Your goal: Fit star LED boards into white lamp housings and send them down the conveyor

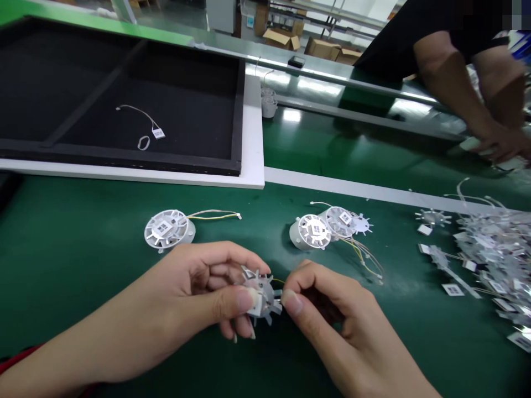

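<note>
My left hand (203,290) pinches a small white finned disc (262,297) between thumb and fingers, just above the green table. My right hand (332,315) meets it from the right, thumb and forefinger closed on the disc's edge where a thin yellow wire (277,281) comes out. One finished round white part (169,229) with a yellow and white lead lies beyond my left hand. Two more round white parts (321,228) with trailing wires lie beyond my right hand.
A heap of silver finned pieces and wires (493,249) fills the right edge. A black foam tray (124,94) on a white board sits at the back left, holding a loose wire (141,117). Another person's arms (477,94) work at the far right.
</note>
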The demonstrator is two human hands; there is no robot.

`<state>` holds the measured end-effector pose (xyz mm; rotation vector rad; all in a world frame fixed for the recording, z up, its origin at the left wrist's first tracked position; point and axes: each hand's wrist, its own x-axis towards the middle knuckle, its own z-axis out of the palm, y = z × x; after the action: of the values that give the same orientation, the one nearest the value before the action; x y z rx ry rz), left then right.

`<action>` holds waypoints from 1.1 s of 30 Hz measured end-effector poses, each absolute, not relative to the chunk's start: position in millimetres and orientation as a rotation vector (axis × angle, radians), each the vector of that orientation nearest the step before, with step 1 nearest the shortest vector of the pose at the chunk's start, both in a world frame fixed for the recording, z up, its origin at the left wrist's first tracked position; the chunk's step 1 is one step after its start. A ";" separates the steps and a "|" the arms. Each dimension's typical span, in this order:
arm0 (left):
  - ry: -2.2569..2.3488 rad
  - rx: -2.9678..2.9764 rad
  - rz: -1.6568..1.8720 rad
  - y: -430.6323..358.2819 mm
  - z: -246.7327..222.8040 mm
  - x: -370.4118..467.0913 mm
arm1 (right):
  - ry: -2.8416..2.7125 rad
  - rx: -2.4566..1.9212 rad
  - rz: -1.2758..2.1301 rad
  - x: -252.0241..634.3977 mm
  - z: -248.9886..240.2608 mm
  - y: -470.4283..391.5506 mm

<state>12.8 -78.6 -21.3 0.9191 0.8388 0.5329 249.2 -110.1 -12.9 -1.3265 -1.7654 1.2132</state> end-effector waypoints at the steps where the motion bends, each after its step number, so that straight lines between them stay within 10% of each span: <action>1: 0.877 0.954 0.541 -78.7 -21.1 12.3 | -1.735 -1.349 1.265 249.0 -13.6 -110.7; 33: 0.899 2.451 0.870 -77.8 -20.8 10.7 | -1.401 -1.406 1.606 245.5 -16.3 -104.7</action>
<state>10.7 -77.8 -20.8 2.4507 0.8987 0.8705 245.5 -104.7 -16.3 -1.4058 -1.4006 1.6060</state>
